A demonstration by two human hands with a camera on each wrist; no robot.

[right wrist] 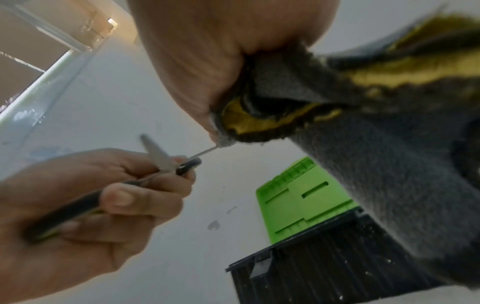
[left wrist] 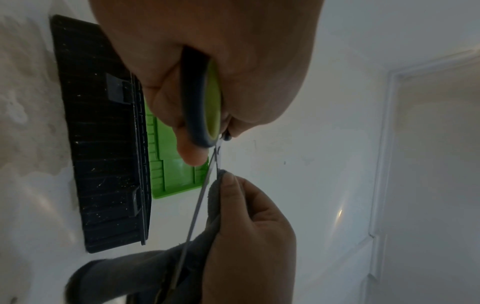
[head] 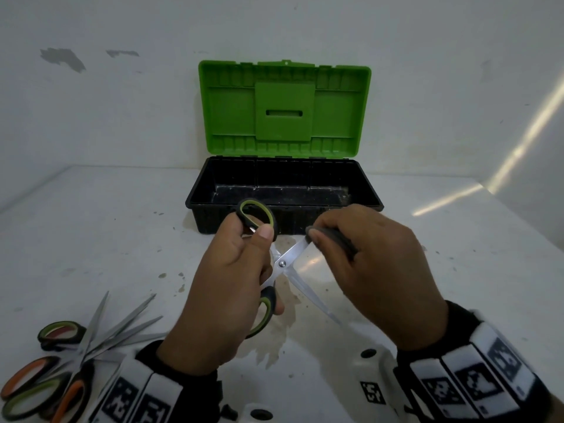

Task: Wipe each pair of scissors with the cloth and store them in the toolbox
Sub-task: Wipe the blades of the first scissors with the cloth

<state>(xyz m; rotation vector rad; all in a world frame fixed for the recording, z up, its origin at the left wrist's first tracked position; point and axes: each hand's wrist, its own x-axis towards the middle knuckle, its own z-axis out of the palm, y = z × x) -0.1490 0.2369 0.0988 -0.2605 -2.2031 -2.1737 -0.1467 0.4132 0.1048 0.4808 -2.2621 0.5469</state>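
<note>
My left hand (head: 232,279) grips the black-and-green handles of a pair of scissors (head: 282,264) whose blades are spread apart, held above the table in front of the toolbox. My right hand (head: 366,264) pinches a grey cloth (head: 332,236) around the upper blade. In the left wrist view the cloth (left wrist: 155,267) hangs down from that blade (left wrist: 200,197). The right wrist view shows the cloth (right wrist: 363,154) with a yellow edge folded over the blade tip. The toolbox (head: 283,190) stands open, its black tray bare inside and its green lid (head: 283,108) upright.
Several more scissors (head: 70,358) with green or orange handles lie in a heap at the table's near left. The white table (head: 91,224) is stained in the middle. A white wall stands right behind the toolbox.
</note>
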